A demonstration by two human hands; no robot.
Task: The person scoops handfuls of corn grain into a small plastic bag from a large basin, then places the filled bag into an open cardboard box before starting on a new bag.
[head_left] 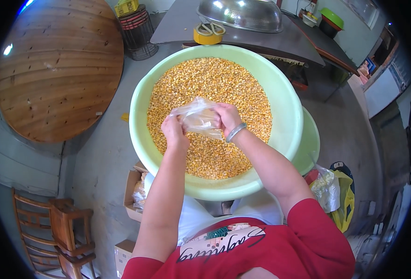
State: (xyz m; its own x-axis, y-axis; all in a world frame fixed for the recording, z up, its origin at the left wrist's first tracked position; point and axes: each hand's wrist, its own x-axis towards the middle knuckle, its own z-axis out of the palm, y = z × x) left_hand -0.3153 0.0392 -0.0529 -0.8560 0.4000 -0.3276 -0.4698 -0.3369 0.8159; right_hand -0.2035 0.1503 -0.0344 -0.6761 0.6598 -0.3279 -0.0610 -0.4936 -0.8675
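Between my two hands a clear plastic bag [197, 114] is stretched out over a big pale green basin [287, 111]. My left hand [173, 131] grips one side of the bag, its fingers closed on the film. On the other side my right hand [227, 117] pinches the bag, with a bracelet [235, 132] round the wrist. Loose yellow corn kernels [210, 79] fill the basin below both hands. Whether the bag holds anything I cannot tell.
Beyond the basin stands a grey table [177, 23] with a roll of yellow tape [208, 35], scissors on it, and a metal colander [242, 14]. Cardboard boxes [132, 195], wooden chairs [68, 223] and a round wooden tabletop [59, 69] are leftward. Plastic bags [333, 195] lie right.
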